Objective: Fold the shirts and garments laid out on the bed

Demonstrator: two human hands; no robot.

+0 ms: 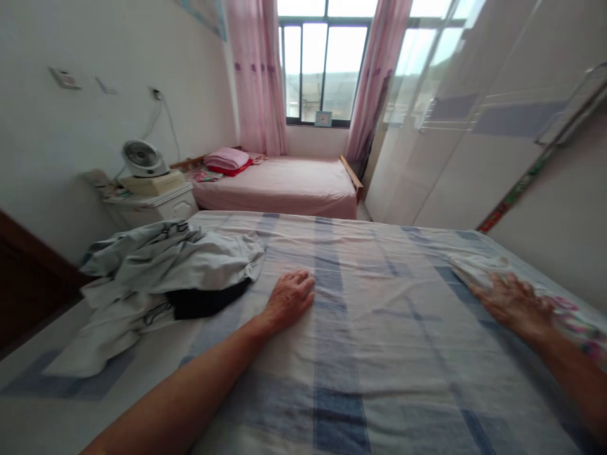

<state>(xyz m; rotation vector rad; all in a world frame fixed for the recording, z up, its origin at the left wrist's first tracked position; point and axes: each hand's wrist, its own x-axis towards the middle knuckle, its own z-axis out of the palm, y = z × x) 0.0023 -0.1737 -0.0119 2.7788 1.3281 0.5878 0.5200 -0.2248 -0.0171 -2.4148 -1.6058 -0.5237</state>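
My left hand (289, 297) rests palm down on a blue-and-white checked bed sheet (389, 354), near a blue stripe, with its fingers lying loosely on the fabric. Further right, my right hand (515, 303) has its fingers spread. It lies over the edge of a whitish cloth (478, 268) bunched on the sheet, beside a pink floral fabric (573, 319). I cannot tell whether that cloth is a separate piece. To the left of my left hand sits a crumpled pile of light grey clothes (208, 259) with a black garment (208, 300) showing beneath.
Beyond this bed stands a second bed with a pink sheet (294, 180) and folded pink bedding (226, 159). A small fan (143, 158) sits on a box over a white bedside cabinet (168, 208). A glossy white wardrobe (441, 164) lines the right side.
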